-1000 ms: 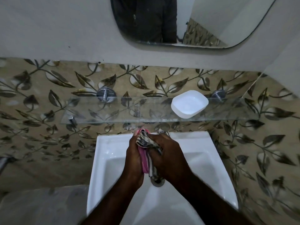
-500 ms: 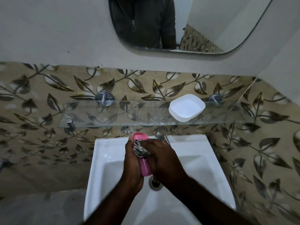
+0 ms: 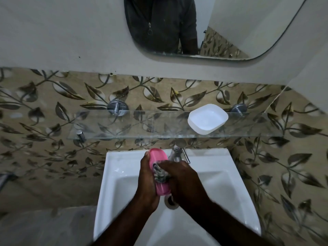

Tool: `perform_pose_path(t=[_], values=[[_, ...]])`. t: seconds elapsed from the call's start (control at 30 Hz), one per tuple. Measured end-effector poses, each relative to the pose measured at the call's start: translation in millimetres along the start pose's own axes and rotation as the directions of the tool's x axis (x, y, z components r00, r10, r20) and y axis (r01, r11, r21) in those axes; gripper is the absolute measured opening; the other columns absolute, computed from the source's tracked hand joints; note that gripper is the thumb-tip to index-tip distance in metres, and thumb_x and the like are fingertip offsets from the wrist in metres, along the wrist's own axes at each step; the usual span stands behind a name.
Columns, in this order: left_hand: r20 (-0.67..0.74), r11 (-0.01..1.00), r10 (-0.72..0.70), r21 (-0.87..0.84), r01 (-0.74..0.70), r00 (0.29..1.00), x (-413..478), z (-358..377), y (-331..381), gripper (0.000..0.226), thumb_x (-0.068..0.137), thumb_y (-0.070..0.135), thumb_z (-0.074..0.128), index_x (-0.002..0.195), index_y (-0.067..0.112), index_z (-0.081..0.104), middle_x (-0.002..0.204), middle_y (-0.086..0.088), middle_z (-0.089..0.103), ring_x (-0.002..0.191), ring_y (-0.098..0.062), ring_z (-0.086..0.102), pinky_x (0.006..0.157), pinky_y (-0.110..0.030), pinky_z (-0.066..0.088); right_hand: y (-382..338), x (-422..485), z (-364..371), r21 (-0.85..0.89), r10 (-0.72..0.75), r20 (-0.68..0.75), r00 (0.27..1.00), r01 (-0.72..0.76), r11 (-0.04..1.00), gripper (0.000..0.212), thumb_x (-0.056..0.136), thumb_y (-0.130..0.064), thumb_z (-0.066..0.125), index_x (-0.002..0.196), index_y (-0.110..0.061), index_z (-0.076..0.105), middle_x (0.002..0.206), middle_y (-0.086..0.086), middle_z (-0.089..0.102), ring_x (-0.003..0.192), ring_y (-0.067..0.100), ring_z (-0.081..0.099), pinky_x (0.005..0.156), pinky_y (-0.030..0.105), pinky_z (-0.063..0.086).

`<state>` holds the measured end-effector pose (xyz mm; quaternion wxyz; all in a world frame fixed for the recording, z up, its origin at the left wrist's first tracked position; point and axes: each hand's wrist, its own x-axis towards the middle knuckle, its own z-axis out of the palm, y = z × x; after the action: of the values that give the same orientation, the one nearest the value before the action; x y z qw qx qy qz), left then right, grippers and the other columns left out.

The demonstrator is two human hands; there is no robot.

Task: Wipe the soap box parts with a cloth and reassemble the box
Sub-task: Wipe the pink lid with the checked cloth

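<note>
We are looking down at our two bare hands working above a white ceramic wash basin, which serves as our landmark. Our left hand is gripping a pink oval plastic soap box part, holding it on edge over the middle of the basin, probably so that drips are falling into the bowl and one face is staying open to the cloth. Our right hand is clenching a bunched grey and white striped cloth and pressing it against the pink part, just right of the left hand's grip. The two hands are touching around the part.

Directly below the hands, at the bottom of the basin, a round metal drain is showing. At the basin's back edge, a chrome tap is standing just behind the right hand.

Above the basin, a clear glass shelf is running along the leaf-patterned wall tiles. Toward its right end, a white rounded plastic soap box tray is sitting open side up, well apart from the hands, seemingly parked there out of the wet.

We judge that wiping is under way, and reassembly is not yet begun.
</note>
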<state>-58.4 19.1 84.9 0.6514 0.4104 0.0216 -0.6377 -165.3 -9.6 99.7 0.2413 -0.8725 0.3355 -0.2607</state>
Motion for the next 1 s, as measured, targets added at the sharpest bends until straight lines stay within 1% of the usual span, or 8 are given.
perform_pose_path(t=[0.07, 0.27, 0.47, 0.63, 0.73, 0.83, 0.9, 1.0], values=[[0.051, 0.999, 0.037, -0.015, -0.036, 0.998, -1, 5, 0, 0.056, 0.094, 0.053, 0.038, 0.107, 0.006, 0.067, 0.099, -0.017, 0.073, 0.086, -0.027, 0.071, 0.077, -0.038, 0.052, -1, 18, -5, 0.044, 0.034, -0.111, 0.993, -0.029, 0.999, 0.029, 0.085, -0.020, 0.050, 0.105, -0.020, 0.071, 0.102, -0.011, 0.067, 0.092, 0.007, 0.057, 0.087, 0.006, 0.038], [0.087, 0.993, 0.118, -0.008, -0.118, 0.989, -1, -2, 11, 0.054, 0.095, 0.051, 0.038, 0.113, 0.008, 0.065, 0.097, -0.016, 0.071, 0.087, -0.028, 0.069, 0.085, -0.041, 0.050, 1, 31, -8, 0.366, 0.314, -0.046, 0.948, -0.276, 0.889, 0.024, 0.090, -0.016, 0.063, 0.108, -0.031, 0.070, 0.098, -0.014, 0.067, 0.092, 0.000, 0.063, 0.082, 0.020, 0.050], [0.083, 0.994, 0.053, -0.098, -0.045, 0.995, -1, -15, 16, 0.057, 0.088, 0.056, 0.043, 0.100, 0.008, 0.073, 0.093, -0.017, 0.068, 0.084, -0.032, 0.062, 0.081, -0.043, 0.048, 18, 27, -25, 0.797, 0.540, 0.148, 0.829, -0.423, 0.431, 0.018, 0.098, -0.013, 0.053, 0.111, -0.013, 0.065, 0.102, 0.010, 0.075, 0.096, 0.027, 0.071, 0.085, 0.042, 0.056], [0.152, 0.996, -0.015, -0.081, 0.028, 0.988, -1, -19, 15, 0.075, 0.088, 0.066, 0.035, 0.107, 0.004, 0.074, 0.105, -0.020, 0.068, 0.090, -0.036, 0.064, 0.087, -0.048, 0.048, 28, 20, -34, 0.858, 0.533, 0.254, 0.807, -0.442, 0.260, 0.024, 0.097, -0.015, 0.053, 0.116, -0.001, 0.059, 0.104, 0.032, 0.067, 0.084, 0.041, 0.067, 0.079, 0.058, 0.055], [0.145, 0.998, -0.030, -0.044, 0.037, 0.989, -1, -19, 12, 0.077, 0.086, 0.066, 0.041, 0.128, 0.004, 0.060, 0.115, -0.021, 0.062, 0.099, -0.036, 0.059, 0.097, -0.052, 0.041, 24, 21, -35, 0.688, 0.478, 0.120, 0.870, -0.420, 0.591, 0.019, 0.087, -0.014, 0.069, 0.106, -0.016, 0.068, 0.096, 0.015, 0.074, 0.086, 0.030, 0.071, 0.080, 0.048, 0.058], [0.143, 0.999, -0.038, 0.027, 0.034, 0.989, -1, -17, 8, 0.067, 0.090, 0.061, 0.038, 0.124, 0.009, 0.062, 0.106, -0.016, 0.069, 0.092, -0.031, 0.064, 0.090, -0.046, 0.046, 10, 21, -28, 0.165, 0.232, -0.046, 0.972, -0.221, 0.961, 0.018, 0.084, -0.016, 0.066, 0.100, -0.023, 0.071, 0.095, -0.002, 0.070, 0.089, 0.015, 0.065, 0.077, 0.030, 0.051], [0.138, 0.999, -0.023, 0.043, 0.018, 0.990, -4, -13, 11, 0.062, 0.093, 0.058, 0.034, 0.113, 0.010, 0.066, 0.097, -0.014, 0.073, 0.084, -0.028, 0.069, 0.082, -0.041, 0.048, -1, 14, -18, -0.132, 0.053, -0.021, 0.998, -0.055, 0.990, 0.027, 0.078, -0.017, 0.062, 0.103, -0.023, 0.070, 0.096, 0.003, 0.066, 0.089, 0.022, 0.061, 0.073, 0.029, 0.048], [0.099, 0.999, -0.041, 0.025, 0.039, 0.994, -4, -14, 19, 0.069, 0.085, 0.062, 0.042, 0.108, 0.002, 0.066, 0.090, -0.017, 0.072, 0.079, -0.031, 0.068, 0.078, -0.040, 0.049, -14, -8, -2, -0.237, -0.018, 0.073, 0.997, 0.035, 0.971, 0.041, 0.073, -0.014, 0.063, 0.112, -0.026, 0.066, 0.100, 0.002, 0.065, 0.089, 0.027, 0.062, 0.071, 0.032, 0.054]])
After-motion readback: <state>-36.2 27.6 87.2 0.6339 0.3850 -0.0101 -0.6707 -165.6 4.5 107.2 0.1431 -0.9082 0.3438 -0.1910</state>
